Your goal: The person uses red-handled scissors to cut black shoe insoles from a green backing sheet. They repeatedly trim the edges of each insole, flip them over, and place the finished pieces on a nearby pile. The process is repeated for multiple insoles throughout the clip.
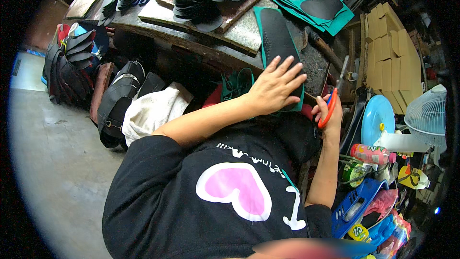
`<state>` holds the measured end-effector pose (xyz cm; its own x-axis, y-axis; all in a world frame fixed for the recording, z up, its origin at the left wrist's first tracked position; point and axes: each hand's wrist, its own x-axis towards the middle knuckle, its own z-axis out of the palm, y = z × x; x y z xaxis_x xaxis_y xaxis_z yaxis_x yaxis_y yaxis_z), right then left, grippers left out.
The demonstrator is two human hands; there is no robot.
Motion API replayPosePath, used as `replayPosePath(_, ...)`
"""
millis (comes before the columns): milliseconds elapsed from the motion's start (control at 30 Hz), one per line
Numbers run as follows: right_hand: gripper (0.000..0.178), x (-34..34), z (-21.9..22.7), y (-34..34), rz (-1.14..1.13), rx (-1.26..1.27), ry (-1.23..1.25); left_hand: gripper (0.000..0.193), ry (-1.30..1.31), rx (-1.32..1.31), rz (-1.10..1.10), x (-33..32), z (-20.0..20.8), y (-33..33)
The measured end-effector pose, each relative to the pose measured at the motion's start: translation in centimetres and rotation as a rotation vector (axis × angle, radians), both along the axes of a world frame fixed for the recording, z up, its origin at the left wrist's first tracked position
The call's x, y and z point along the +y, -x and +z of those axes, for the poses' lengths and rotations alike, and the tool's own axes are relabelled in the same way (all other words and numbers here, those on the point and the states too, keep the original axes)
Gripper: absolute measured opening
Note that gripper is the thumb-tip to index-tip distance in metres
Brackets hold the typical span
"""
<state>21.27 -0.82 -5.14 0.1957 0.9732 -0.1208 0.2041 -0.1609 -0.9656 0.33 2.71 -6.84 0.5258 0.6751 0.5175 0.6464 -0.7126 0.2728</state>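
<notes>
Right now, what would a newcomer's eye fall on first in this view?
Most likely the big pink heart with its white border, on the black shirt at lower middle. Next, the red-handled scissors in the right hand, right of centre, pointing up. Just left of them, the left hand lies, fingers spread, on a green-edged black piece.

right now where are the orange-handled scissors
In the head view, the orange-handled scissors are in the right hand, toward the picture's right, beside the green-edged black sheet under the left hand.
</notes>
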Motion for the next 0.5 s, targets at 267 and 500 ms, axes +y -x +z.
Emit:
replayPosePath(267, 0.034, -3.2, 2.5, 1.1, 0.009, 0.232, 0.11, 0.054, 0.566, -0.274, -0.198, -2.5, 2.7, -0.8)
replayPosePath(500, 0.038, -6.0, 7.1, -1.5, 0.225, 0.481, -0.071, 0.064, 0.528, -0.108, -0.551, -0.9, 5.6, 3.9)
